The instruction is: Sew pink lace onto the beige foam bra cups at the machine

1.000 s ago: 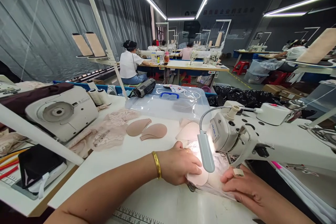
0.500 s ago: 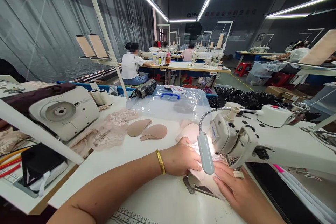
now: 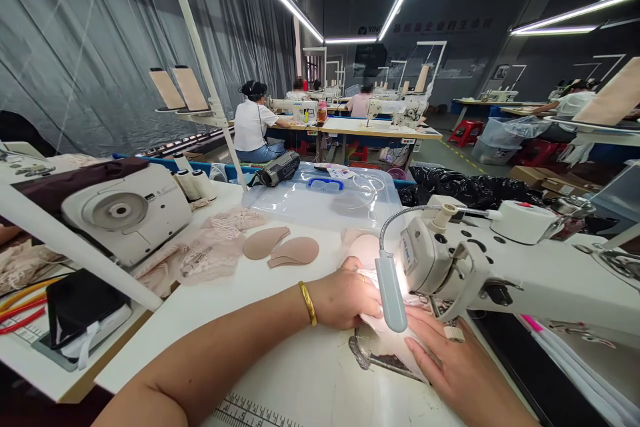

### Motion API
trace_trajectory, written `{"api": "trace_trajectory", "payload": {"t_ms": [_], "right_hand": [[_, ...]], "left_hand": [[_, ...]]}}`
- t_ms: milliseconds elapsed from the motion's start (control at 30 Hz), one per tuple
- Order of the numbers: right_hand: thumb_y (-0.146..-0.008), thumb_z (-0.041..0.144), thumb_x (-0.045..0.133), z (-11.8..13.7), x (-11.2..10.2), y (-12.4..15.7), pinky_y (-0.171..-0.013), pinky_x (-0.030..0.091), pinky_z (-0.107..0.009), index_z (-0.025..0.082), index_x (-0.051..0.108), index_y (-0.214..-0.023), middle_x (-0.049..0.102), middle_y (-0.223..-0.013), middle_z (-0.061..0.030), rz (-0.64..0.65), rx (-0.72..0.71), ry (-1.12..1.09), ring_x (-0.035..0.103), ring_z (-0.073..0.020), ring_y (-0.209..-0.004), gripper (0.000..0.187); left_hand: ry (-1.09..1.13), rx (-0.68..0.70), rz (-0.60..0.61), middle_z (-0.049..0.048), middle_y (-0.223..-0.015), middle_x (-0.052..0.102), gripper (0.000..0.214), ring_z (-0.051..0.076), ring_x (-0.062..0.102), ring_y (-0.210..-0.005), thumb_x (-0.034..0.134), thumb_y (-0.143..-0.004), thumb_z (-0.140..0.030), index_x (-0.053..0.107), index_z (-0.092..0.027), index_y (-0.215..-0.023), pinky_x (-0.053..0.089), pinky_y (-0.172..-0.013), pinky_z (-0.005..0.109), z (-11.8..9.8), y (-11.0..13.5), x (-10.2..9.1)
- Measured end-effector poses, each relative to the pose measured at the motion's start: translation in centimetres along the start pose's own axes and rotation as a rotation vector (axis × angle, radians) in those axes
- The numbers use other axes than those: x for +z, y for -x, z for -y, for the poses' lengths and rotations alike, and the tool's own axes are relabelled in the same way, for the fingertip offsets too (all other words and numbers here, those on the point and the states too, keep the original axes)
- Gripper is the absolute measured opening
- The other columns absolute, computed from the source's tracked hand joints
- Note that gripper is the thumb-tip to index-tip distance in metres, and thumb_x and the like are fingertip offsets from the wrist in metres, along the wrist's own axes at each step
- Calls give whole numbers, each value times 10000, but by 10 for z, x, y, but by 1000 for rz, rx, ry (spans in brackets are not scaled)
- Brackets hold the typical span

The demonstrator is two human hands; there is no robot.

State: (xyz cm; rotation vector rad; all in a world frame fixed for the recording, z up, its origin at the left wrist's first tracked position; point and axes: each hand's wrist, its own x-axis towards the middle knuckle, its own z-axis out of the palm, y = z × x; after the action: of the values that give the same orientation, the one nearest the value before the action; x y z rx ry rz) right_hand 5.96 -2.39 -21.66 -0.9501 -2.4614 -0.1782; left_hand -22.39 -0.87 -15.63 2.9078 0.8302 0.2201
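Under the lit head of a white sewing machine [image 3: 420, 253] lies a pale pink fabric piece [image 3: 387, 339], partly hidden by the lamp and my hands. My left hand [image 3: 345, 297], with a gold bangle at the wrist, has its fingers bent over the fabric's left side and grips it. To the right of the needle area, my right hand [image 3: 440, 350] lies flat on the same fabric, fingers stretched out. A grey lamp [image 3: 391, 293] on a bendy neck covers the needle from view. Just beyond my left hand rests another pale pink cup-shaped piece [image 3: 361, 250].
Two beige bra cups [image 3: 295, 251] and crumpled pink lace [image 3: 213, 250] lie left on the white table. A clear plastic box lid [image 3: 320, 203] with a blue handle is behind them. Another sewing machine [image 3: 125, 210] stands at left. Co-workers [image 3: 253, 120] sit at machines further back.
The view has shifted very slightly. My left hand's fingers have moved a little on the fabric; my right hand stays almost where it was.
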Motion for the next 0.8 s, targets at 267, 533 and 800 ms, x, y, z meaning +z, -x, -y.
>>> {"api": "trace_trajectory", "payload": {"t_ms": [267,533,800], "right_hand": [[-1088,399,466,-3,-8,1,-857,642,-426,273,709,-1314,778,-1246,-95,-10,-21,4,753,-285,-1083,355],[-1105,463,438,-1,-13,-5,-726,651,-455,209,695,-1178,764,-898,-109,-106,79,-77,755,-301,-831,369],[-1114,442,415,2,-16,-6,-713,675,-449,206,712,-1111,774,-933,-135,-108,36,-16,776,-305,-861,379]], "left_hand": [[1,-12,-12,7,-886,741,117,186,601,-821,629,-841,-102,665,-200,-788,295,-914,459,3,-1,3],[-41,-18,-29,9,-854,729,128,181,578,-777,628,-852,-121,668,-203,-761,299,-931,463,2,-2,5],[-36,-15,-27,-7,-867,735,117,177,591,-808,641,-811,-88,653,-202,-782,283,-935,469,-2,-1,5]]}}
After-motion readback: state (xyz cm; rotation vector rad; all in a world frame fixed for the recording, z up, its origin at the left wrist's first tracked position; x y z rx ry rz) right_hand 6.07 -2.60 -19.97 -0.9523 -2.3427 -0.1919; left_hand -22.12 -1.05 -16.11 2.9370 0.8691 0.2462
